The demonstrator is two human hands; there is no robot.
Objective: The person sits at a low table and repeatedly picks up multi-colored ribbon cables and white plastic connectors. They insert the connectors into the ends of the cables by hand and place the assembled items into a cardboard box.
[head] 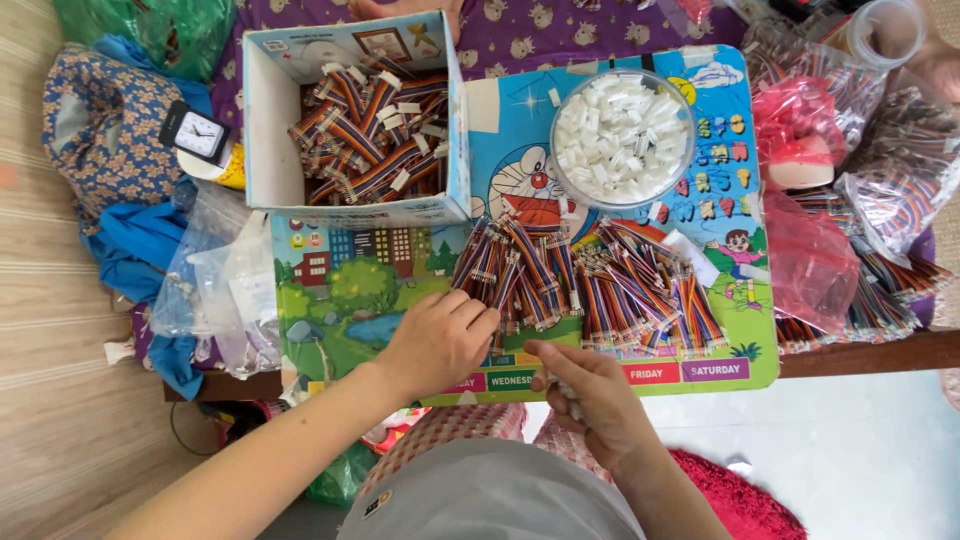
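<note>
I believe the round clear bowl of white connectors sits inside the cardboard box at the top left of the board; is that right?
Not quite. In the head view the round clear bowl of white connectors stands on the colourful board, to the right of the cardboard box, not in it. The box holds bundles of rainbow ribbon wire.

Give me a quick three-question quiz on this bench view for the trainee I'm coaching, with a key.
1. True or false: the left hand rests on the pile of rainbow ribbon cables on the colourful board.
2. What fills the round clear container? A) white plastic connectors B) screws C) coins
3. Where do the other cable pieces lie, left of that container?

Key
1. True; its fingers touch the pile's left edge.
2. A
3. In the open cardboard box. The right hand pinches something small and white near the board's front edge.
</note>
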